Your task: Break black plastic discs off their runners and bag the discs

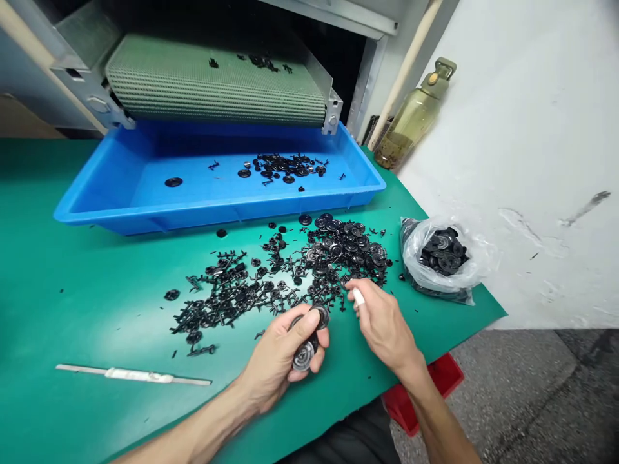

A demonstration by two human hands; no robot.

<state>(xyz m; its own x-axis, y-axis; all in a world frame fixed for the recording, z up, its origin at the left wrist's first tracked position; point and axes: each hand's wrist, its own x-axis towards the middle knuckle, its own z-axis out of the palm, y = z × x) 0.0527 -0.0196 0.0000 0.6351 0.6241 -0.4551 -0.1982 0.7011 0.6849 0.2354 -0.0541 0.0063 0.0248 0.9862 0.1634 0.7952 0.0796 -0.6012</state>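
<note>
Head view: round black parts (304,356), at least two, clasped in the left hand (275,349), thumb across the upper one; probably light, stiff, slippery, best held by the rim; right hand (384,322), fingertips bunched at the near edge of a loose heap of black pieces (338,248), any grip there impossible to tell; plastic bag (416,274), right of right hand; blue tray (232,211), beyond both hands, on the green bench (120,290)

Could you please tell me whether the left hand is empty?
No, the left hand holds round black parts beneath its thumb.
</note>
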